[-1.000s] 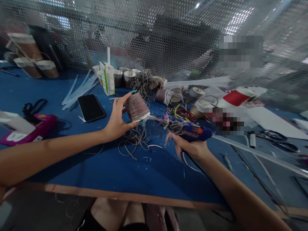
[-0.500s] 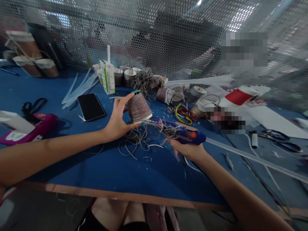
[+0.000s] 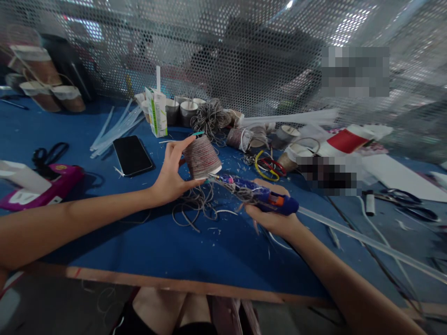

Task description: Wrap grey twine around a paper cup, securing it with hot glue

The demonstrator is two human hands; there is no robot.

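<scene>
A small cup wound with reddish-grey cord (image 3: 201, 157) is held tilted between the thumb and fingers of my left hand (image 3: 170, 176). Its white rim faces down and to the right. My right hand (image 3: 274, 211) grips a blue glue gun (image 3: 260, 191), whose metal nozzle points at the cup's lower rim; whether they touch I cannot tell. A long clear glue stick (image 3: 352, 235) sticks out of the gun's back. Under the cup, loose grey cord (image 3: 195, 209) lies in loops on the blue table (image 3: 157, 253).
Left of the hands lie a black phone (image 3: 132, 155) and a magenta device (image 3: 57, 186). Behind them stand a drink carton (image 3: 157, 111), several cups and a cord bundle (image 3: 210, 116). Yellow-handled cutters (image 3: 263, 167) and scissors (image 3: 405, 197) lie right, before a perforated metal screen (image 3: 195, 51).
The rear of the glue gun has shifted slightly downward with my right hand, and its glue stick hangs lower. My left hand and the cup have hardly moved.
</scene>
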